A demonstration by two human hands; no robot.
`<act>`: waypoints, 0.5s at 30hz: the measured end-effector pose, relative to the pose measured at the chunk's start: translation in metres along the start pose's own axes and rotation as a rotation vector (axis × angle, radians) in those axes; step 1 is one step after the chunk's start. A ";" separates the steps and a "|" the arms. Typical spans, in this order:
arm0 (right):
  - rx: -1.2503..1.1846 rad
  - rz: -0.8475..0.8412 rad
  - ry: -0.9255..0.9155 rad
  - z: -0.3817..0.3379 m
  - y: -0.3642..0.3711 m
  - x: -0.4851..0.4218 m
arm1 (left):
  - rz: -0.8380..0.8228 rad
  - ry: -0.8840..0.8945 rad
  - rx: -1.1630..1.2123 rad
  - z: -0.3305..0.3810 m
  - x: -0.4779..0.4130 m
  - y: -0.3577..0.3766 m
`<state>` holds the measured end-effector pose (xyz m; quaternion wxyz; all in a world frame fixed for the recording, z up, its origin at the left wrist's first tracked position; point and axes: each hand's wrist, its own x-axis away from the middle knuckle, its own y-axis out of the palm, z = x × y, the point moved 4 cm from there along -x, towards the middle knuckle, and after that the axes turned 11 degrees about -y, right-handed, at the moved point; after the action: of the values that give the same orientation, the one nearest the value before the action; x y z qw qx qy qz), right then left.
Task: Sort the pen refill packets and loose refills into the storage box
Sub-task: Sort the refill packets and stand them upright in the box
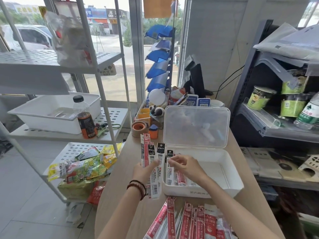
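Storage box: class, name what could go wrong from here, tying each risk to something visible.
Left hand holds several fanned packets; one might slip loose.
Right hand pinches one packet at the storage box's left end; it could land askew.
The packet pile lies by the table's near edge; a forearm could sweep some off.

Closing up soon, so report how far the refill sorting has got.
Done: a few refill packets already lie at the left end of the open storage box. In hand: the left hand holds a fan of packets; the right hand pinches a black-topped packet at the box. Left: the pile of red packets at the near edge of the table.
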<state>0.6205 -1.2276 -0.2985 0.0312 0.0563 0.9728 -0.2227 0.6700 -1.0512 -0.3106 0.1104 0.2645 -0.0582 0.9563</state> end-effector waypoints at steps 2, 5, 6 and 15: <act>-0.022 -0.011 -0.024 -0.003 0.003 0.007 | -0.018 0.004 -0.020 0.001 0.003 0.008; -0.033 0.027 -0.050 -0.003 0.004 0.016 | -0.059 0.002 -0.042 0.003 0.006 0.021; -0.042 0.044 -0.051 -0.002 0.004 0.018 | -0.072 0.005 -0.049 0.003 0.007 0.025; -0.172 0.127 0.069 0.019 0.001 0.032 | -0.080 0.017 -0.056 -0.006 0.008 0.031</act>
<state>0.5898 -1.2319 -0.3188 0.0166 0.1224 0.9833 -0.1337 0.6528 -1.0787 -0.3128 0.1565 0.2551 -0.0735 0.9513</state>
